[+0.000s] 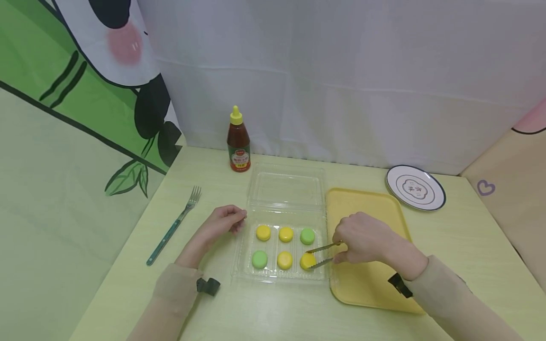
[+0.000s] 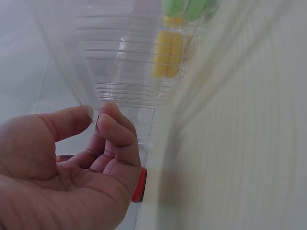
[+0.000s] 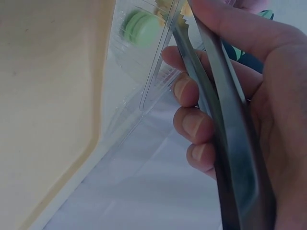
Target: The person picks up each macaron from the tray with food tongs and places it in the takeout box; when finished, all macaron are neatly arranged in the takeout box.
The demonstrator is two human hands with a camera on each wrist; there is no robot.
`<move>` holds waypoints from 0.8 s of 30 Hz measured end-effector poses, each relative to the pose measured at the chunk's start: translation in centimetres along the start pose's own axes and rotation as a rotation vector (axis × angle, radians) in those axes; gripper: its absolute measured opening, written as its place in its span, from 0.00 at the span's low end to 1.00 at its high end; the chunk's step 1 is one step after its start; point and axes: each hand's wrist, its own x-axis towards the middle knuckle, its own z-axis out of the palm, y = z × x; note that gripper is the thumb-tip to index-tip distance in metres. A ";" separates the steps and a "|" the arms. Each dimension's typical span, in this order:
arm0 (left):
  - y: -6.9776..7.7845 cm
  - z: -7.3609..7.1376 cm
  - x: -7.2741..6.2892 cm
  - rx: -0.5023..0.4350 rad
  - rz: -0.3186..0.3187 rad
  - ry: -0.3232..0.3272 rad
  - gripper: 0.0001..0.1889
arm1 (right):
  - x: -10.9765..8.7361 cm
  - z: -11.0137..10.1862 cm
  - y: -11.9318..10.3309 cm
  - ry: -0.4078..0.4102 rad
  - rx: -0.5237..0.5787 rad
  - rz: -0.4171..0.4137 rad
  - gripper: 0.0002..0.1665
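Observation:
A clear plastic box (image 1: 273,275) with its lid (image 1: 286,187) folded back holds several yellow macarons (image 1: 285,260) and two green macarons (image 1: 259,259). My left hand (image 1: 222,220) pinches the box's left edge between thumb and fingertips, as the left wrist view shows. In my right hand (image 1: 363,237) are metal tongs (image 3: 232,134), gripped with the fingers wrapped along their arms. The serrated tips stand on either side of the front right yellow macaron (image 1: 306,261), which sits in its compartment. Whether both tips touch it, I cannot tell.
A yellow tray (image 1: 362,289) lies right beside the box, under my right hand. Behind it, at the back right, is a white plate (image 1: 434,192) with a dark rim. A sauce bottle (image 1: 238,147) stands behind the box; a green-handled fork (image 1: 170,233) lies at left.

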 end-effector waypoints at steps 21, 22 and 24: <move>0.1 0.1 0.0 0.007 -0.023 0.009 0.15 | -0.4 -0.2 0.0 0.002 -0.006 0.022 0.20; 0.1 0.0 0.0 0.007 -0.022 0.009 0.16 | -0.5 -0.3 0.0 0.003 -0.008 0.021 0.20; 0.1 0.1 -0.1 0.006 -0.019 0.009 0.16 | -0.6 -0.3 0.1 0.001 -0.010 0.023 0.21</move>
